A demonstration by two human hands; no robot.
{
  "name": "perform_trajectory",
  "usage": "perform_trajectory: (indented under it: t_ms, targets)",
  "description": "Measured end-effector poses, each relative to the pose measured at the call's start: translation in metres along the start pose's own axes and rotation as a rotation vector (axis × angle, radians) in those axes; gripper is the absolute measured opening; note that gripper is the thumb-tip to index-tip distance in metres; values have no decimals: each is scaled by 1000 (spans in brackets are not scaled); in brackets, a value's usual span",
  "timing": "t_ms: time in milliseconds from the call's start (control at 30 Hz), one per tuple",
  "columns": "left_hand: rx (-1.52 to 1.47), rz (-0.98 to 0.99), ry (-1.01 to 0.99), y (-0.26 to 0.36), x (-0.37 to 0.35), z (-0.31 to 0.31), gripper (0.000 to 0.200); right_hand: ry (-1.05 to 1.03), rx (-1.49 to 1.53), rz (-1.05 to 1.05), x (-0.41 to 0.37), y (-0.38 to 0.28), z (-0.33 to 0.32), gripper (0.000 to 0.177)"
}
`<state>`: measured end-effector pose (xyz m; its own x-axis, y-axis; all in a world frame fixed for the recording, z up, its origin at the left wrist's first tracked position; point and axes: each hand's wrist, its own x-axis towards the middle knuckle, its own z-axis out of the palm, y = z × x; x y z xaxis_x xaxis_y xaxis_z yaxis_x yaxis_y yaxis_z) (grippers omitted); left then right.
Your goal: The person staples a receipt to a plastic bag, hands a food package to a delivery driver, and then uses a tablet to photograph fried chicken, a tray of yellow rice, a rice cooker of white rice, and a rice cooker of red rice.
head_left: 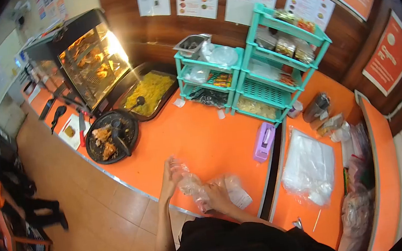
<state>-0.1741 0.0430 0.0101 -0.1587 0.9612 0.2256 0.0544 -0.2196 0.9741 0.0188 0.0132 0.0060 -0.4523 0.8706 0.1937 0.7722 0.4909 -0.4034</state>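
Above the orange counter (162, 140), near its front edge, I have a clear crinkled plastic bag (192, 186) between my hands. My left hand (168, 178) is closed on the bag's upper left end. Lower down and to the right, my right hand (218, 196) grips the plastic, its fingers partly hidden by folds. More clear plastic and a white printed slip (240, 198) show beside the right hand. Whatever the bag contains cannot be made out through the creases and glare.
A black round pan (95, 156) with meat pieces, a tray of yellow rice (153, 92) and a lit glass warmer (95, 63) stand left. Teal racks (270, 94), a purple box (263, 141) and a stack of plastic bags (309, 165) are right. Another person (10, 186) is at far left.
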Motion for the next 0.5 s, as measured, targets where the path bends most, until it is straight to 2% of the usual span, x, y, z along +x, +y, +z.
perform_trajectory:
  t_ms: [33,67,133,167,200,233,267,300,367,400,433,467,500]
  targets:
    - [360,136,-6,-4,-1,0,25,-120,-19,-38,0,0,1,27]
    - [358,153,-47,-6,-5,-3,25,-93,-18,-4,0,3,-1,27]
    - [85,-168,-261,-8,0,3,19,-283,103,231,9,4,-33,25]
    - [156,-94,-234,6,4,15,20,-226,104,304,5,9,-38,25]
    - [212,-17,-218,29,4,28,25,-117,239,301,-2,12,-40,24]
    - [146,-52,-252,54,4,48,27,7,361,294,-11,18,-44,23]
    - [81,-94,-284,79,2,66,29,-61,419,386,-17,11,-82,24]
    - [5,-59,-387,98,3,79,26,10,407,465,-29,8,-112,24]
    - [-90,-25,-577,144,1,105,22,150,436,422,-60,-1,-161,20]
    - [-248,-32,-648,177,-6,124,21,207,425,489,-79,-9,-190,20]
    - [-408,-55,-710,203,-14,138,21,197,430,496,-100,-19,-220,22]
    - [-423,-69,-781,219,-19,148,21,181,437,496,-123,-26,-243,24]
    - [-430,-2,-926,233,-26,156,19,218,429,552,-146,-32,-258,24]
